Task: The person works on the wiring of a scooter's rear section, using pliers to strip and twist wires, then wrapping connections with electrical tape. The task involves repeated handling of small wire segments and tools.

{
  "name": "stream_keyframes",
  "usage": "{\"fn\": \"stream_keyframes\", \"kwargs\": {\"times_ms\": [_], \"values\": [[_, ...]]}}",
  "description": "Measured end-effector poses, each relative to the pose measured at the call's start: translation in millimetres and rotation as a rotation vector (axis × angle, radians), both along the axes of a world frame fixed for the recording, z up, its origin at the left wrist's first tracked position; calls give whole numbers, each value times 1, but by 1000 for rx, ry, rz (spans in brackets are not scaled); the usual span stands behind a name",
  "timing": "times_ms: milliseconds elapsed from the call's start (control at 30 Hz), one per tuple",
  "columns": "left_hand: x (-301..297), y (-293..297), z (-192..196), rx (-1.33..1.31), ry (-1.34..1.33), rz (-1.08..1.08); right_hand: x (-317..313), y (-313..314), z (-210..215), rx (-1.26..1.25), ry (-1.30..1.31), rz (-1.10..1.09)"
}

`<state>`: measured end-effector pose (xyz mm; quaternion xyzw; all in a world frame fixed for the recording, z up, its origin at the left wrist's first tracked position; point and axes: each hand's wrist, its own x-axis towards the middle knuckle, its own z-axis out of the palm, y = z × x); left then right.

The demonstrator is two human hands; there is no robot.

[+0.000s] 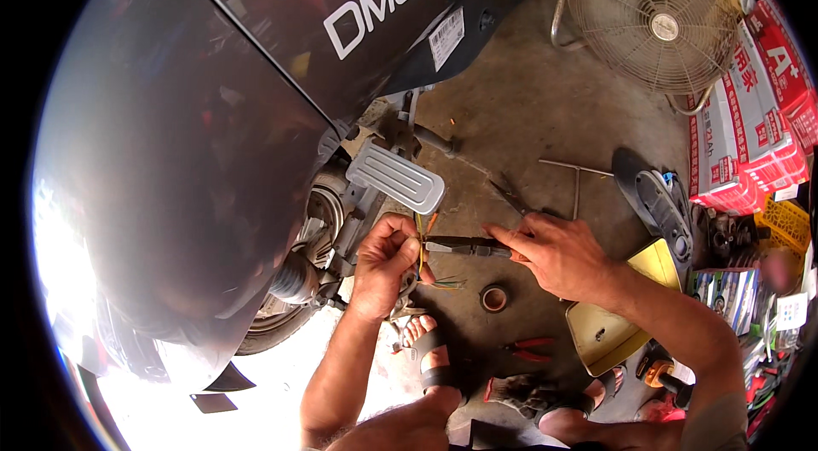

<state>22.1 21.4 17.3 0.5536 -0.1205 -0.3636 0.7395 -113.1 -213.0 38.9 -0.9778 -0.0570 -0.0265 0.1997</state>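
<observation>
My left hand (385, 268) pinches thin coloured wires (420, 257) between thumb and fingers, just below a silver footrest pedal (395, 176). The strands look yellow, green and orange, and some loose ends fan out below the fingers. From the right, my right hand (558, 257) grips dark pliers (469, 245) whose jaws point at the wires. Whether the jaws touch a wire is too small to tell. Beyond the right knuckles shows another dark hand tool (509, 197), partly hidden by the hand. A dark grey vehicle panel (213, 153) fills the left side.
On the floor lie a roll of tape (483, 298), red-handled pliers (532, 344), a glove (515, 393) and a T-handle wrench (577, 168). A yellow tray (609, 357) sits by my right forearm. Further off stand a round fan (613, 3) and red-and-white boxes (737, 123).
</observation>
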Motion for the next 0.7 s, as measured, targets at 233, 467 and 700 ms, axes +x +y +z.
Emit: {"fn": "stream_keyframes", "kwargs": {"times_ms": [233,467,700], "values": [[1,1,-3,30,-33,-13,5,-4,-1,61,-25,11],[-1,-5,-4,8,-87,-10,14,-27,-7,318,190,166],[-1,-4,-5,19,-153,-55,43,-46,13,1206,1376,112]]}}
